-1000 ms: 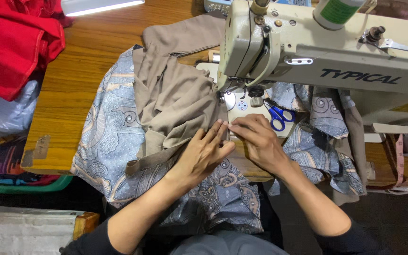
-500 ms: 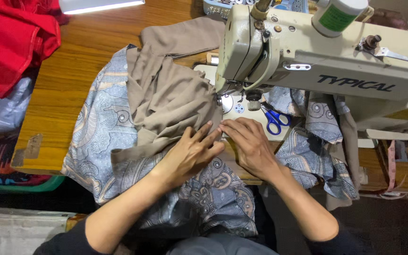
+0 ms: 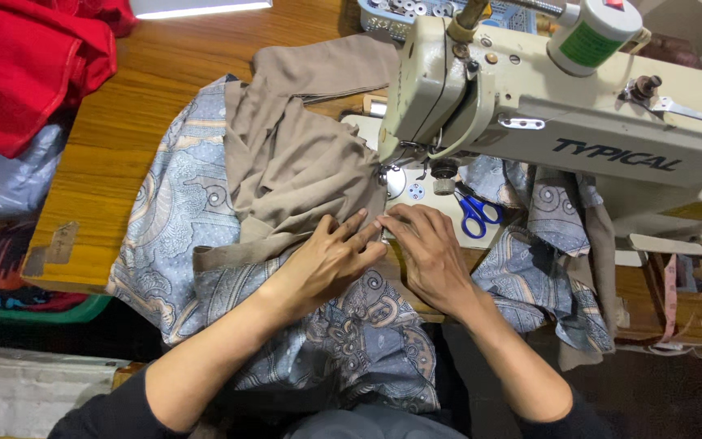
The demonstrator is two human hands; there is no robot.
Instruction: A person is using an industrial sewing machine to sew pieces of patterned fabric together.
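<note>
While the left hand [image 3: 327, 260] and right hand [image 3: 428, 248] lie flat, fingers [image 3: 351, 232] slightly spread, the tan fabric [image 3: 294, 171] sits under their tips. It lies on patterned blue cloth [image 3: 180, 219] just before the sewing machine [image 3: 546, 114], pinched by neither hand.

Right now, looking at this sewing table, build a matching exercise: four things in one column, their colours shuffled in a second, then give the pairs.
Things:
1. scissors handles
2. plain cloth under the left hand
3. heaped fabric at the table's far left
4. sewing machine body

Colours:
A. cream
B. red
C. blue
D. tan

Pairs: 1-C, 2-D, 3-B, 4-A
</note>
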